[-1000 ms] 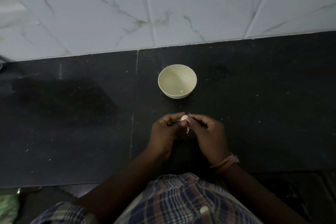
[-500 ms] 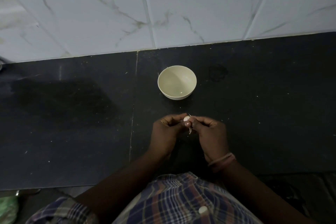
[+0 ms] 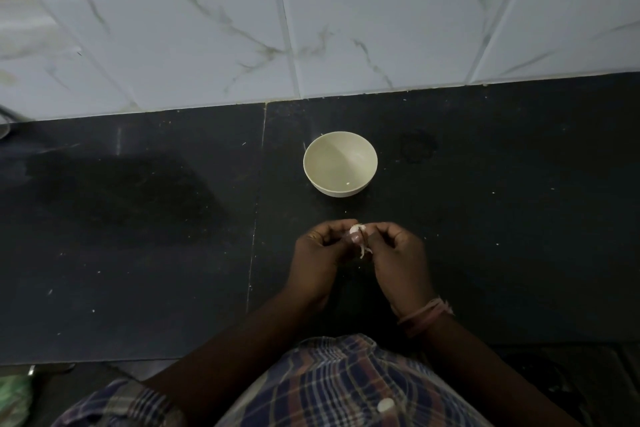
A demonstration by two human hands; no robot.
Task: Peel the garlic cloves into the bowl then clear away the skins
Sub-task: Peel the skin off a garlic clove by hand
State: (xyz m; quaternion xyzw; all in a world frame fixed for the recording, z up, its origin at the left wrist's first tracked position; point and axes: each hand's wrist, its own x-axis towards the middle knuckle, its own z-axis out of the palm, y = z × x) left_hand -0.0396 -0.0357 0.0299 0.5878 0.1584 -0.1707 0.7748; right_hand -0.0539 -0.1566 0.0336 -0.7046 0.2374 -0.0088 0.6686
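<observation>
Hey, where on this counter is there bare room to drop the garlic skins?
Bare dark counter lies left of the seam, and right of the bowl. It is crowded only between the bowl and the hands pinching the garlic clove.

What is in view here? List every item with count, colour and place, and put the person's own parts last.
bowl: one, cream, on the counter just beyond the hands; no cloves visible inside, only a tiny white fleck.
garlic clove: one, whitish, held between the fingertips of both hands.
skin strip: one, pale, hanging down from the clove.
counter: one, black stone, a seam running down left of the bowl, small pale flecks scattered on it.
wall tiles: several, white with grey veins, behind the counter.
green object: one, bottom left corner, too blurred to name.
left hand: one, pinches the clove.
right hand: one, pinches the clove; pinkish thread band at the wrist.
shirt: one, plaid, bottom edge.
</observation>
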